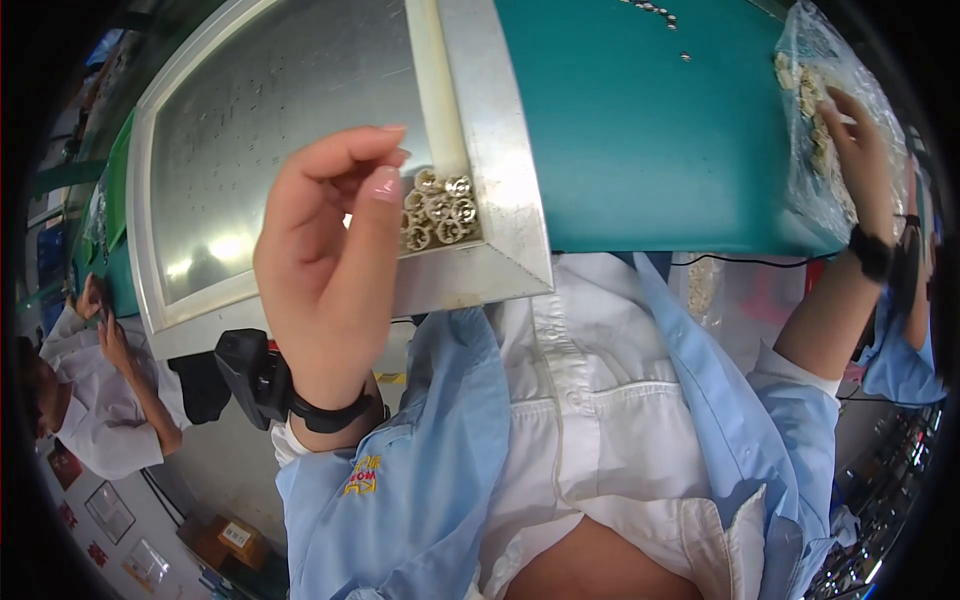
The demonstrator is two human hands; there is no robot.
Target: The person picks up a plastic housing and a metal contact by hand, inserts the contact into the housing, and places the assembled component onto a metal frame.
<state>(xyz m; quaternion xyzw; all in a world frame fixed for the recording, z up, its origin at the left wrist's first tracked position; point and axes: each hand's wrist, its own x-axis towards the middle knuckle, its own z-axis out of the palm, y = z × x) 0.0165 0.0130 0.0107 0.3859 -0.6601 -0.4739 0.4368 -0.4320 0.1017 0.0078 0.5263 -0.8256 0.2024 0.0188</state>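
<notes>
My left hand (325, 235) is raised over the metal-framed tray (520, 225), with its fingers curled in and the thumb close to the index finger. A small pale bit shows between its fingers, too hidden to name. Just beyond the thumb, several round, pale ring-like parts (438, 207) with metallic centres sit grouped in the tray's near right corner. At the far right, my right hand (858, 140) is at a clear plastic bag (815, 40) that holds many pale parts (808, 95). Its fingers are apart and bent toward them; no held thing shows.
A green work surface (640, 150) lies between tray and bag, with small shiny pieces (670, 20) at its far edge. A black cable (750, 262) runs along the near edge. Another person (110, 390) is at the left; a blue sleeve (900, 350) shows at the right.
</notes>
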